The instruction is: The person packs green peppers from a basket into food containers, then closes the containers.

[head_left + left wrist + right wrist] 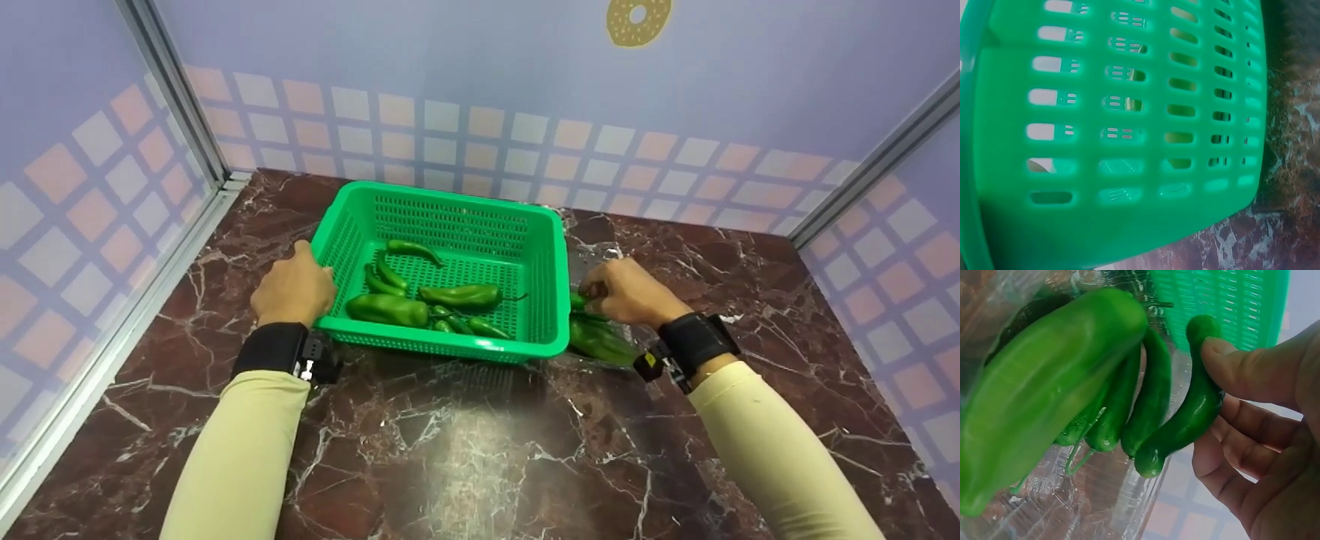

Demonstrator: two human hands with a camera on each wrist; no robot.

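A green slotted plastic basket (pixel 540 247) stands on the marble counter and holds several green peppers (pixel 386 308). My left hand (pixel 294 286) grips its left rim; in the left wrist view the basket wall (pixel 1129 185) fills the frame and no fingers show. To the basket's right, my right hand (pixel 626 291) pinches a curved green pepper (pixel 1188 419) between thumb (pixel 1241 368) and fingers. That pepper sits beside more green peppers (pixel 1055 388) lying in a clear plastic bag (pixel 1072 506) on the counter (pixel 600 345).
The dark red marble counter (pixel 465 442) stretches toward me in front of the basket. Tiled walls close in the back and both sides, with metal corner strips (pixel 180 97). The basket wall (pixel 1230 304) is close behind the held pepper.
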